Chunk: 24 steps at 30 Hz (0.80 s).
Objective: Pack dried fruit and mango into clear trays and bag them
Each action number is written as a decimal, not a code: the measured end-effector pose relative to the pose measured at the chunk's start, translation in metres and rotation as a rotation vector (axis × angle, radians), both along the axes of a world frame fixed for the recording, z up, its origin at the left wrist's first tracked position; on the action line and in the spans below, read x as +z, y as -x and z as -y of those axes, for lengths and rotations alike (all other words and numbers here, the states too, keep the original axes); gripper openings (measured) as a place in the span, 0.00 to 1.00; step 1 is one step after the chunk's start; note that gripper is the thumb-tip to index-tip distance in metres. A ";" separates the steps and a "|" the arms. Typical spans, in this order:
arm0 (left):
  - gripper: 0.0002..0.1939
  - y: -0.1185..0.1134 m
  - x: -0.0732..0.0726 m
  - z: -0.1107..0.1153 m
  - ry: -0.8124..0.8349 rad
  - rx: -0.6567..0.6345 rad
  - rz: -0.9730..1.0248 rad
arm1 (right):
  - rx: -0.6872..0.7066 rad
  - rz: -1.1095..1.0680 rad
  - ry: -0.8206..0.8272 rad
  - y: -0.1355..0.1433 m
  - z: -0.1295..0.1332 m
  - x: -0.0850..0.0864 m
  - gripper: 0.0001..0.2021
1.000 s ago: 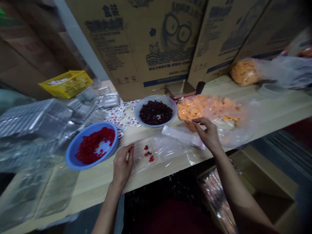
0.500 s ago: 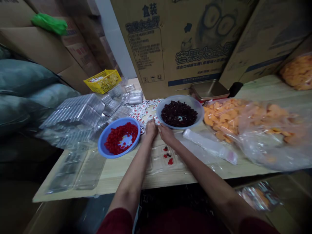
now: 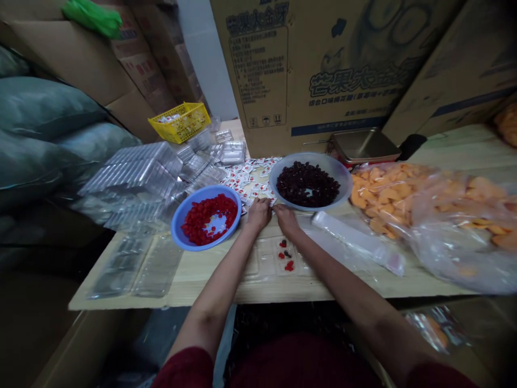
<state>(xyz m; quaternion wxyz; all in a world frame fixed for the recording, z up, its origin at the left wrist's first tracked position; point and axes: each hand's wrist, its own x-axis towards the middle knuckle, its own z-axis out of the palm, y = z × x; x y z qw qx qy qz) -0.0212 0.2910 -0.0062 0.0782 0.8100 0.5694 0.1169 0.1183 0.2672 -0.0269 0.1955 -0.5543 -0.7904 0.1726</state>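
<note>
My left hand [image 3: 259, 213] and my right hand [image 3: 286, 219] reach forward close together at the near edge of a pile of small white-and-red sachets [image 3: 242, 180]. Both have curled fingers; what they pinch, if anything, is too small to make out. Just below them lies a clear plastic tray [image 3: 266, 264] with a few red candies [image 3: 288, 265] and dark candies [image 3: 287, 254] in its compartments. A blue bowl [image 3: 177, 234] of red candies stands left of my left hand. Beyond my right hand sits a pale bowl [image 3: 345, 186] of dark candies.
Stacked clear trays [image 3: 129, 172] and a yellow basket [image 3: 180, 123] are at the left. Two trays [image 3: 157, 267] lie near the front left edge. On the right are a plastic roll [image 3: 355, 242], bagged orange pieces [image 3: 388, 194] and a metal tin [image 3: 363, 144]. Cardboard boxes [image 3: 302, 97] stand behind.
The view has shifted, so the table things appear farther right and a little higher. My hands stay by the sachets, a little farther apart, with the left fingers turned more towards the right hand.
</note>
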 end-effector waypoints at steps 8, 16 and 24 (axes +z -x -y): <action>0.12 -0.010 0.009 0.004 -0.026 0.061 0.123 | -0.054 -0.067 -0.043 -0.028 0.044 0.031 0.11; 0.07 0.027 0.036 0.059 0.000 0.074 0.350 | 0.152 -0.184 0.281 -0.016 0.126 0.039 0.11; 0.06 0.054 0.054 0.112 0.237 0.013 0.237 | 0.097 -0.159 0.234 -0.008 0.149 0.042 0.17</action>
